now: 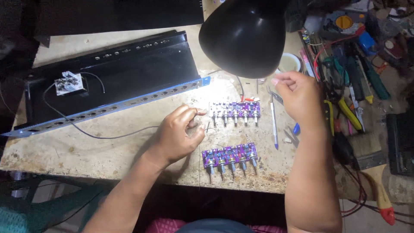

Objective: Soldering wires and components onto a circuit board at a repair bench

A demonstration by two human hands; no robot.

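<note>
My left hand (177, 133) pinches thin wire end (201, 112) just beside upper purple board (235, 110). Right hand (299, 97) raised under lamp (243, 36), fingers curled; can't tell whether holding anything. Risk, I judge: wire slips pinch, snags knob shafts, drags board toward lower purple board (230, 156).

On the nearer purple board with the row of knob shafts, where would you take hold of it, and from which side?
Pinch the nearer purple board by its two short ends, coming from above. It lies flat, its shafts stick out along the near edge, and parts crowd its top face, so the bare ends look safest.
</note>
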